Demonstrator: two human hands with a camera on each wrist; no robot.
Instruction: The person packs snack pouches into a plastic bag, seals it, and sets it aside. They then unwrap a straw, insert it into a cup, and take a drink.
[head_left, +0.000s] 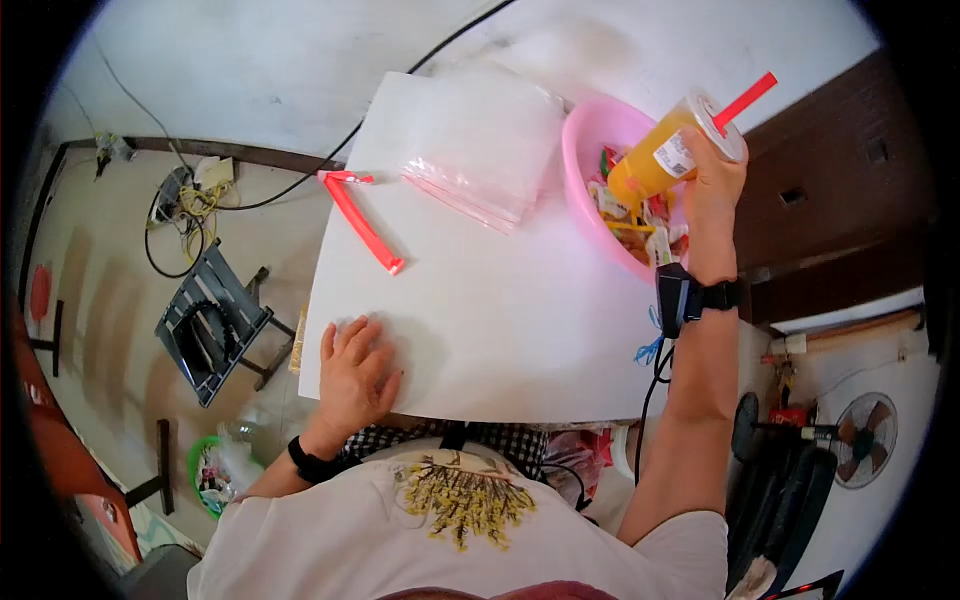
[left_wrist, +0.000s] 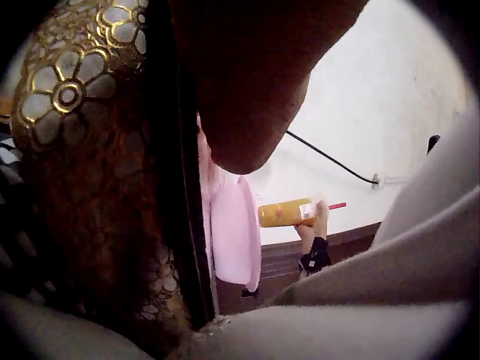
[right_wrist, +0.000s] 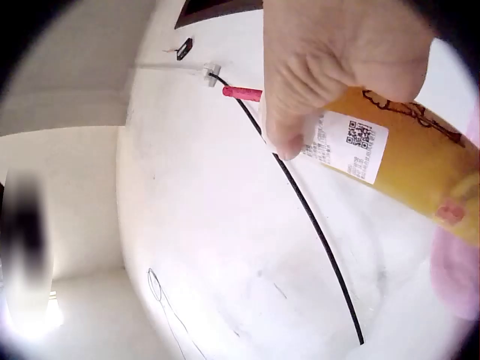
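Note:
My right hand (head_left: 716,190) grips a tall clear cup of yellow-orange drink (head_left: 650,165) near its lid, and a red straw (head_left: 746,103) sticks out of the top. The cup is tilted over a pink basin (head_left: 577,180) filled with small colourful wrapped packets (head_left: 655,215). On the cup's side is a white label with a square code (right_wrist: 367,139), beside my thumb in the right wrist view. My left hand (head_left: 357,372) rests on the near left edge of the white table (head_left: 480,330), fingers loosely spread and holding nothing.
A red folded strip (head_left: 362,225) lies on the table, left of a stack of clear plastic bags (head_left: 485,150). A black cable (head_left: 345,140) runs along the wall behind. Left of the table are a folding stool (head_left: 215,320) and a green bin (head_left: 207,475); a fan (head_left: 866,440) is at right.

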